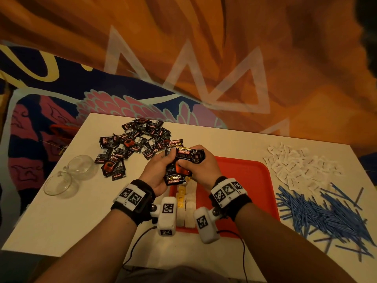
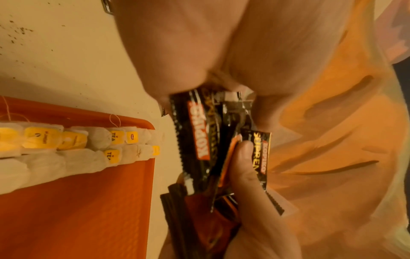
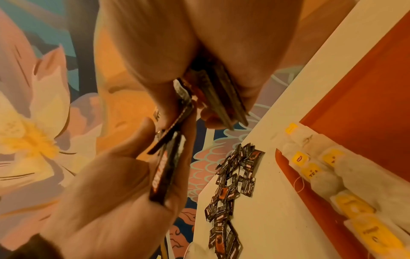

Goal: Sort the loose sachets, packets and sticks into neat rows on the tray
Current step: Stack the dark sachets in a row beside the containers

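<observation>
Both our hands, left (image 1: 156, 170) and right (image 1: 201, 167), squeeze a bunch of shiny black coffee packets (image 1: 179, 166) above the red plastic tray's (image 1: 255, 180) far left corner. They look slippery; one may drop onto the white tea bags (image 1: 186, 201).

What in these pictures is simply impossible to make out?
- How many black coffee sachets the left hand and right hand hold: they overlap, and fingers cover them in all views.
- Near end of the tea bag rows on the red tray: wrist cameras block it in the head view.
- Print on the white packets: too small, head view.
- Blue sticks: cut off by the right edge.
</observation>
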